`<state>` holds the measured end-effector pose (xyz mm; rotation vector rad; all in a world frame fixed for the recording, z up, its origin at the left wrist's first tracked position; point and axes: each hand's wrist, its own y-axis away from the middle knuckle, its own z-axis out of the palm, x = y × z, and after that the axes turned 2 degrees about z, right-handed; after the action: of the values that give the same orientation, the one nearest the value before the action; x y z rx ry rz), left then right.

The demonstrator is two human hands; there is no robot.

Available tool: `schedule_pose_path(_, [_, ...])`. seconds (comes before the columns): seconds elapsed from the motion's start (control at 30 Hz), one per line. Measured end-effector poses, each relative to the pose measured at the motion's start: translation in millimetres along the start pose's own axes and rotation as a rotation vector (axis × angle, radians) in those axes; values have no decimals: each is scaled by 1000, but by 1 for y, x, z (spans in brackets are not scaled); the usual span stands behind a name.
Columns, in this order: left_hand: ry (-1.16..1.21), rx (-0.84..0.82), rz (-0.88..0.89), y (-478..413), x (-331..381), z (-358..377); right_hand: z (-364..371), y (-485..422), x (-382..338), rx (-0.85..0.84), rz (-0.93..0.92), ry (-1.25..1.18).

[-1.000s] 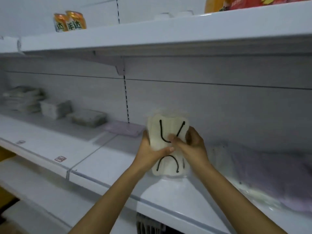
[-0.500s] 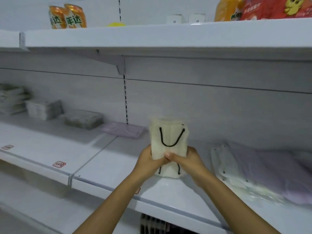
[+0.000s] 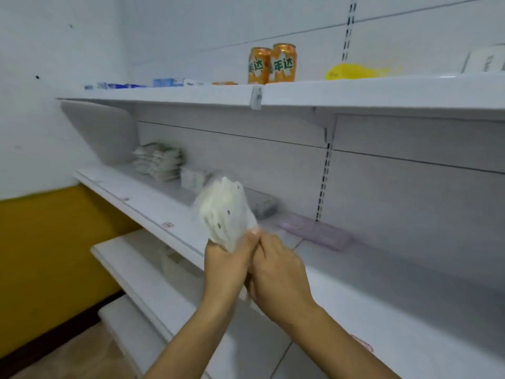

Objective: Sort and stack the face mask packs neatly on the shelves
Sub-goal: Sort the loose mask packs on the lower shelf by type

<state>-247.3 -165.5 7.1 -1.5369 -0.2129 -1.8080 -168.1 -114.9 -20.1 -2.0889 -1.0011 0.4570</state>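
Gripping the mask pack (image 3: 225,214), both hands (image 3: 254,269) touch.

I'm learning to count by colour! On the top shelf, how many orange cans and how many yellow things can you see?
Orange cans: 2, one beside the other
Yellow thing: 1, too blurred to name
Total: 3

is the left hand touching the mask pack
Touching: the head view shows the left hand gripping the mask pack at its lower end.
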Motion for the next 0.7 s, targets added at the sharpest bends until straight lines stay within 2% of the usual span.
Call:
schedule_pose_path(0.07, [54, 136, -17, -19, 5, -44, 16, -9, -31, -99, -42, -130])
schedule_pose_path(0.13, [127, 171, -40, -32, 9, -85, 32, -15, -56, -153, 47, -393])
schedule_pose_path(0.2, [227, 178, -54, -42, 14, -120, 46, -19, -75, -72, 286, -718])
schedule_pose_path(0.27, [326, 172, -52, -47, 20, -145, 57, -28, -88, 16, 622, -989])
schedule_pose_path(0.33, [412, 137, -44, -52, 23, -162, 65, -40, -92, -152, 870, -1314])
schedule_pose_path(0.4, [445, 84, -57, -60, 20, -175, 73, -56, -93, -356, 896, -1722])
schedule_pose_path(0.43, [446, 57, -68, -64, 16, -182, 76, -65, -94, -418, 907, -1827])
schedule_pose_path(0.47, [450, 29, -82, -65, 15, -181, 74, -70, -90, -456, 887, -1850])
schedule_pose_path(0.53, [442, 21, -92, -72, 8, -187, 76, -82, -87, -476, 844, -1666])
schedule_pose_path(0.7, [340, 89, -41, -123, -15, -223, 102, -116, -62, -306, 716, -1360])
